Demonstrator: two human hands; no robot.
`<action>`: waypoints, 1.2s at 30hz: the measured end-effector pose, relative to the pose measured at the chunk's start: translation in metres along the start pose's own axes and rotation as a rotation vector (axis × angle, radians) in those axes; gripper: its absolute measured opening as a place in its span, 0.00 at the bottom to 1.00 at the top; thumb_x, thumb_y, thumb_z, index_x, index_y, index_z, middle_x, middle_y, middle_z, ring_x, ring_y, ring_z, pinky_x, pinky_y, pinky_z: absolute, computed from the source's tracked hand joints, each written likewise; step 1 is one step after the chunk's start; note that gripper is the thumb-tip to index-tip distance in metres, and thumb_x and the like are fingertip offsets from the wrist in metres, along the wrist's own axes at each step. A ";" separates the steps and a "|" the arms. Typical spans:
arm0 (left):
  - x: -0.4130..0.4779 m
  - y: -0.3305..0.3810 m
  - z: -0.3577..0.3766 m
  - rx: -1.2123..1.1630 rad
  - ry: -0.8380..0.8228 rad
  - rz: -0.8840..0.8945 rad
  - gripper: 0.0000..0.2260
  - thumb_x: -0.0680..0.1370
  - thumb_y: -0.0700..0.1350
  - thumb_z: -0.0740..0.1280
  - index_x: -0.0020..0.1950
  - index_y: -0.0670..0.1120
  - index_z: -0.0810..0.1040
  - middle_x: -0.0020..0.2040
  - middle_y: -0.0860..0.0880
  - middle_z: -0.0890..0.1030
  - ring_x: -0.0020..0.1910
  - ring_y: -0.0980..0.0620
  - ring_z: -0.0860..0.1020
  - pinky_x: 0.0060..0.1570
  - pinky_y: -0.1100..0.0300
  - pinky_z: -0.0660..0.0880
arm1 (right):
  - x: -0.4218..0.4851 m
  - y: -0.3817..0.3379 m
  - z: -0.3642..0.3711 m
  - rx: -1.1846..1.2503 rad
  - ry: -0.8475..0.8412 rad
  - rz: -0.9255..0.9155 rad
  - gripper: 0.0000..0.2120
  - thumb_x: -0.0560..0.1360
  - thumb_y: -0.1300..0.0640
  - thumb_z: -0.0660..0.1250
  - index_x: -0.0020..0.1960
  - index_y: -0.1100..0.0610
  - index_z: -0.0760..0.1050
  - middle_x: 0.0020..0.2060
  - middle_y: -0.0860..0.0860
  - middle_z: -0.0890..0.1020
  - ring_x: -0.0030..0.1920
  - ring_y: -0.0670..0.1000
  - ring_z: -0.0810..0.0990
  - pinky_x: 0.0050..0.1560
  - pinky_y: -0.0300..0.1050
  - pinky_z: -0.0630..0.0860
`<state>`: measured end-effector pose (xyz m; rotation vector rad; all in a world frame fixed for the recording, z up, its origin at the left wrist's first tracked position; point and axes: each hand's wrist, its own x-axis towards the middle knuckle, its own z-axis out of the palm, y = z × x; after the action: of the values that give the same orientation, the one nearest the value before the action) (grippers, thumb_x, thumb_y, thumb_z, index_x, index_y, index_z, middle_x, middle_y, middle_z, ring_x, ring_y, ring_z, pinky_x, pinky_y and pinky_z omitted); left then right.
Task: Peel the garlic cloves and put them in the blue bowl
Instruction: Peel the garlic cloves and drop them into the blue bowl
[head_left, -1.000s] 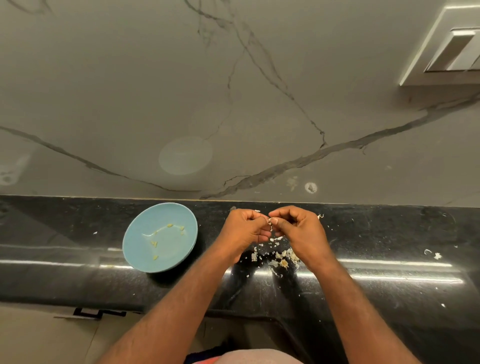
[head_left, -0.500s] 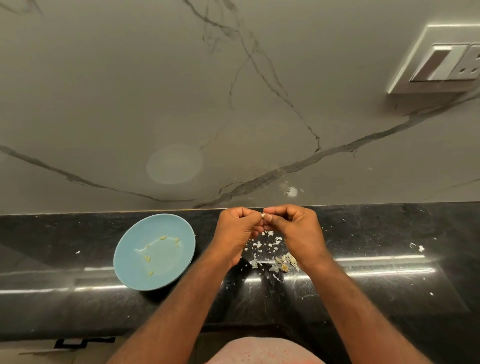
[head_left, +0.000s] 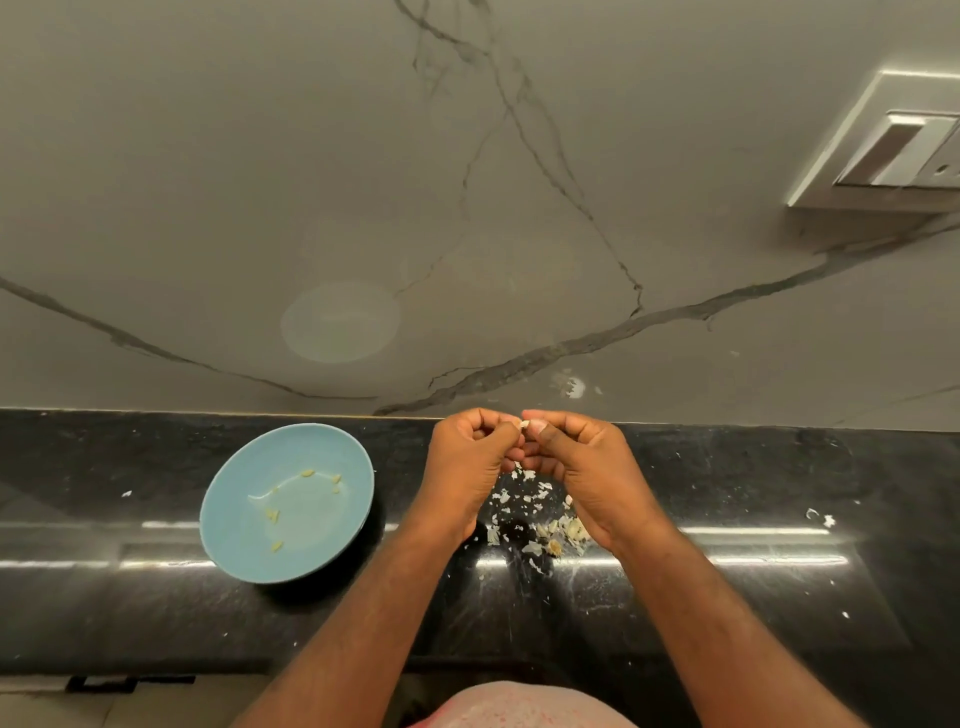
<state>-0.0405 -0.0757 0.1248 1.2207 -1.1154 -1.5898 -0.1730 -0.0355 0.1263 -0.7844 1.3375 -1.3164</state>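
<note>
Black counter (head_left: 779, 571): heap of garlic skins (head_left: 540, 519) beneath the hands. Left hand (head_left: 467, 457), right hand (head_left: 576, 462): both curled, pinching one garlic clove (head_left: 524, 424) between them. Step: peeling, apparently unfinished. Blue bowl (head_left: 311, 540), at left: few peeled cloves (head_left: 307, 473) inside. Next: strip skin, carry clove left to bowl.

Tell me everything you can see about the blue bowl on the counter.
The blue bowl is round, shallow and light blue, smooth and glossy, like glazed ceramic. It sits upright on the black counter, to the left of the left hand, which does not touch it. A few small pale yellow garlic pieces lie scattered inside; the rest of its inner surface is bare.
</note>
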 end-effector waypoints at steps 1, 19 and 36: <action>-0.001 0.000 0.001 0.014 0.001 0.018 0.02 0.77 0.36 0.70 0.45 0.40 0.82 0.34 0.47 0.83 0.33 0.56 0.79 0.35 0.65 0.76 | 0.000 0.000 -0.002 -0.005 -0.015 -0.002 0.10 0.77 0.62 0.70 0.57 0.63 0.81 0.46 0.61 0.86 0.45 0.56 0.84 0.52 0.48 0.82; 0.000 0.001 -0.015 0.097 0.065 0.024 0.05 0.78 0.38 0.69 0.43 0.43 0.81 0.33 0.50 0.82 0.31 0.58 0.79 0.35 0.64 0.76 | 0.001 -0.007 0.007 0.361 0.012 0.085 0.09 0.79 0.64 0.64 0.56 0.64 0.81 0.39 0.53 0.82 0.40 0.47 0.78 0.42 0.38 0.79; -0.004 0.009 0.003 0.059 -0.075 0.110 0.03 0.77 0.40 0.73 0.50 0.45 0.83 0.42 0.47 0.87 0.44 0.51 0.86 0.43 0.64 0.80 | -0.005 -0.015 0.003 0.132 0.114 -0.057 0.07 0.74 0.68 0.71 0.52 0.63 0.82 0.40 0.59 0.86 0.39 0.52 0.84 0.42 0.41 0.82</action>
<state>-0.0414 -0.0739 0.1349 1.1262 -1.2637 -1.5396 -0.1717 -0.0340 0.1428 -0.6692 1.3096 -1.4975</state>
